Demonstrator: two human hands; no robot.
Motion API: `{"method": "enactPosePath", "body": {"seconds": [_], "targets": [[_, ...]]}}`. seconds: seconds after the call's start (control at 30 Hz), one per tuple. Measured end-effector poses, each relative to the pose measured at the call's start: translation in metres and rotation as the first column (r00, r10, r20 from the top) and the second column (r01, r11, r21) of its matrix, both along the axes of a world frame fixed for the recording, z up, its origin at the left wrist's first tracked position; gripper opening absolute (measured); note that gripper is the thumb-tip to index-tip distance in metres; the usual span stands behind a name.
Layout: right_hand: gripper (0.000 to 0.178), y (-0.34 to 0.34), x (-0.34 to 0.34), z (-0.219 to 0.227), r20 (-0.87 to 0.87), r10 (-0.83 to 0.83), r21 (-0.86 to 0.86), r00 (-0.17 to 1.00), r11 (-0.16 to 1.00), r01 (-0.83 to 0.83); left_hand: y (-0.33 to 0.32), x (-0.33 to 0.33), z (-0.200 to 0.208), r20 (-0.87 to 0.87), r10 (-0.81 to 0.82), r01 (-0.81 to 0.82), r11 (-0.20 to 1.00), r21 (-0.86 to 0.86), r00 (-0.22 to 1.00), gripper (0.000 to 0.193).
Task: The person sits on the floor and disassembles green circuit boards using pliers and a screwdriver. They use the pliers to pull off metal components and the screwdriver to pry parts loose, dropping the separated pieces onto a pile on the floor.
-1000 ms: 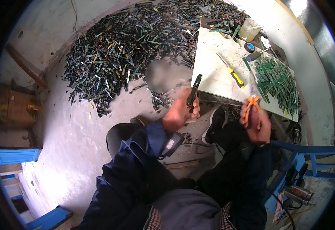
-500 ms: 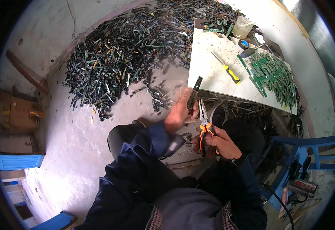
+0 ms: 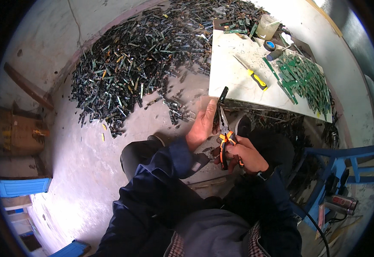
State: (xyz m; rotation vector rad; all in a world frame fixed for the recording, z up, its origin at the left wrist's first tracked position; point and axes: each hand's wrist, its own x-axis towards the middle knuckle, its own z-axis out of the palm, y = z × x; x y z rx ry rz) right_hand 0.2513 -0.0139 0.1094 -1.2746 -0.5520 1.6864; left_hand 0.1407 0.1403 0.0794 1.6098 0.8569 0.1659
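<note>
Between the fingers of my left hand (image 3: 203, 125) is a narrow dark strip (image 3: 223, 94), tilted, its top end showing past the table's near corner. My right hand (image 3: 247, 155) is wrapped round the orange-and-black handles of long-nose pliers (image 3: 225, 136). The pliers' jaws point up and slightly left, close to the strip's lower part; whether they touch it I cannot tell. My left fingers partly cover the strip's lower end.
A white table (image 3: 234, 60) bears a yellow-black screwdriver (image 3: 257, 80), a blue tape roll (image 3: 270, 45), a plastic cup (image 3: 267, 28) and green circuit-board strips (image 3: 304, 81). A big heap of dark strips (image 3: 127, 64) covers the floor. At right stand a blue chair (image 3: 336, 165) and a heat gun (image 3: 341, 204).
My left hand has turned, so the strip now shows its narrow edge. The pliers have tilted left, their jaws nearer the strip. The view has shifted slightly.
</note>
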Motion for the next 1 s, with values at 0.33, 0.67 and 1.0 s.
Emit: {"method": "enactPosePath", "body": {"seconds": [0.33,0.67,1.0], "targets": [[0.034,-0.002,0.009,0.008,-0.132,-0.025,-0.023,0.991,0.999,0.022,0.004,0.004,-0.053,0.319,0.012,-0.021,0.999,0.026,0.948,0.038],[0.028,0.003,0.002,0.004,-0.019,-0.053,-0.032,0.998,0.998,0.052,-0.001,0.001,-0.051,0.223,-0.096,-0.008,0.905,0.425,0.970,0.024],[0.029,-0.002,0.007,-0.024,0.015,-0.127,-0.035,0.992,0.991,0.128,-0.007,0.012,-0.027,0.246,0.009,-0.045,0.989,0.144,0.969,0.071]]}}
